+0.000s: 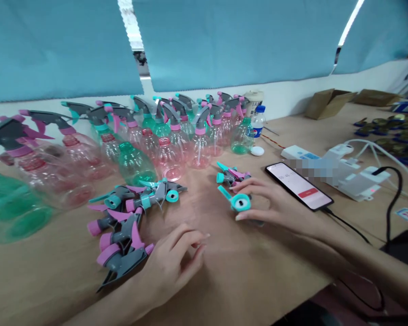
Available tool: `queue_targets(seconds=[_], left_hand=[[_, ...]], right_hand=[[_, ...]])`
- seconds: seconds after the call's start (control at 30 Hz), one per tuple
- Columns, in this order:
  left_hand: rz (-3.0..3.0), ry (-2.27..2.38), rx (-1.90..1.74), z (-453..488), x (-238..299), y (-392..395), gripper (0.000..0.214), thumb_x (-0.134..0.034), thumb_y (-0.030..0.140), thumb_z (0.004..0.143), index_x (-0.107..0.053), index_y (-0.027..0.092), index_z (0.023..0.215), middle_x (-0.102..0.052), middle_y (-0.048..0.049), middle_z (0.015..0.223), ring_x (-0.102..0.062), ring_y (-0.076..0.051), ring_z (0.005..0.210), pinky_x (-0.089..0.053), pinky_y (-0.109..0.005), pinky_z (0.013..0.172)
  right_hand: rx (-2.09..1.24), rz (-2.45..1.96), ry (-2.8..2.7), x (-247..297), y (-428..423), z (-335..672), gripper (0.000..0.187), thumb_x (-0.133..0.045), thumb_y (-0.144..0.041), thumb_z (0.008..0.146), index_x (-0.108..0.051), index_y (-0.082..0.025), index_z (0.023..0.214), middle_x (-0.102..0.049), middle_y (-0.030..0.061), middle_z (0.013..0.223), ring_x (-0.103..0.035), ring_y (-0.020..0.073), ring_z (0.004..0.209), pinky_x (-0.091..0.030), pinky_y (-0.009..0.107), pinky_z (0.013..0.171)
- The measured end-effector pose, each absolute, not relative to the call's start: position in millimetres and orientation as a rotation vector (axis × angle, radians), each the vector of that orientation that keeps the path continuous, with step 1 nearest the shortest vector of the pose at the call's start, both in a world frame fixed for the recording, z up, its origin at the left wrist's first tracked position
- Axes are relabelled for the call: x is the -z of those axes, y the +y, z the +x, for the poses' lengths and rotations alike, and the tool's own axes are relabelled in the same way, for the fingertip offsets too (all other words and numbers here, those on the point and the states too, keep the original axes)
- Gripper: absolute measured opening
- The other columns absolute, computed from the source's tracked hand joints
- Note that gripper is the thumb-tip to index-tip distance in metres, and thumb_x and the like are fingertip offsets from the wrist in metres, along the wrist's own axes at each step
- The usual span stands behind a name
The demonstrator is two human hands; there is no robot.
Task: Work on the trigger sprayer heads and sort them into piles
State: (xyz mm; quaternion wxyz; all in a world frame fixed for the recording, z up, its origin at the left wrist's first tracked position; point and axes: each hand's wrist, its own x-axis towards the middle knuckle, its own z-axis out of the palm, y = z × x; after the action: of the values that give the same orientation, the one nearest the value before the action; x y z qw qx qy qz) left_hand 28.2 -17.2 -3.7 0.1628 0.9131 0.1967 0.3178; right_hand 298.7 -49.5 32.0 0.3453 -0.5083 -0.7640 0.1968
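A: What is the right hand doing?

B: Gripping a sprayer between thumb and fingers. Its teal collar faces the camera, so the dark hole in the middle shows.

A: Where is that sprayer, exactly?

B: At the right part of the brown surface, just nearer than a small pile of teal and pink sprayers. I can't tell whether it touches the surface.

A: And the left hand?

B: Loosely curled, thumb near the fingertips, with nothing visible in it. The big pile is just beside it; I can't tell if they touch.

A: What does the big pile look like?

B: Grey sprayers with pink or teal collars, lying at all angles. 3 pink collars stand out along its left edge.

A: Behind that?

B: Clear pink and green bottles, grouped along the wall. Many carry sprayers; at least 4 show bare necks. A cola bottle and a cup stand near their right end.

A: Anything on the right?

B: A phone lies face up near the right hand, a cable at its near end. Beyond it is a white strip with plugs.
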Motion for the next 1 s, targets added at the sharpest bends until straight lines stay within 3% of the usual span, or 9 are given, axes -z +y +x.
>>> queue_targets(seconds=[0.17, 0.3, 0.47, 0.7, 1.0], left_hand=[[2.699, 0.636, -0.827, 29, 5, -11, 0.015, -0.044, 0.012, 0.090, -0.054, 0.021, 0.096, -0.057, -0.0008, 0.085, -0.056, -0.009, 0.060, -0.047, -0.020, 0.055], [2.852, 0.586, -0.587, 30, 9, -8, 0.020, -0.039, 0.012, 0.091, -0.056, 0.020, 0.093, -0.059, -0.0027, 0.088, -0.059, -0.015, 0.074, -0.048, -0.024, 0.062], [2.942, 0.611, -0.489, 40, 13, -8, 0.023, -0.035, 0.013, 0.093, -0.057, 0.019, 0.091, -0.058, -0.0043, 0.087, -0.058, -0.016, 0.071, -0.048, -0.027, 0.061], [2.941, 0.524, -0.452, 86, 15, -10, 0.021, -0.037, 0.012, 0.092, -0.057, 0.018, 0.091, -0.058, -0.0042, 0.088, -0.058, -0.017, 0.070, -0.049, -0.028, 0.062], [2.998, 0.451, -0.444, 88, 17, -10, 0.022, -0.035, 0.011, 0.094, -0.055, 0.018, 0.093, -0.057, -0.0035, 0.089, -0.056, -0.016, 0.071, -0.046, -0.027, 0.062]], right_hand=[[-0.360, -1.647, -1.833, -44, -58, 356, 0.033, -0.063, -0.051, 0.080, -0.067, -0.025, 0.100, -0.067, 0.0061, 0.105, -0.063, 0.0266, 0.096, -0.051, 0.042, 0.083], [-0.015, -1.767, -1.903, -24, -64, 366, 0.041, -0.063, -0.054, 0.078, -0.066, -0.019, 0.098, -0.063, 0.0137, 0.110, -0.059, 0.0327, 0.104, -0.047, 0.051, 0.089], [-0.003, -1.740, -2.177, 12, -66, 339, 0.031, -0.052, -0.045, 0.089, -0.062, -0.020, 0.104, -0.054, 0.0136, 0.125, -0.055, 0.0284, 0.111, -0.047, 0.045, 0.092], [0.327, -1.881, -2.116, 18, -50, 321, 0.048, -0.051, -0.056, 0.086, -0.059, -0.015, 0.108, -0.059, 0.0170, 0.117, -0.054, 0.0354, 0.109, -0.038, 0.056, 0.096], [0.249, -1.767, -2.065, 19, -30, 317, 0.058, -0.056, -0.054, 0.083, -0.049, -0.013, 0.122, -0.052, 0.0193, 0.129, -0.050, 0.0332, 0.117, -0.041, 0.047, 0.096]])
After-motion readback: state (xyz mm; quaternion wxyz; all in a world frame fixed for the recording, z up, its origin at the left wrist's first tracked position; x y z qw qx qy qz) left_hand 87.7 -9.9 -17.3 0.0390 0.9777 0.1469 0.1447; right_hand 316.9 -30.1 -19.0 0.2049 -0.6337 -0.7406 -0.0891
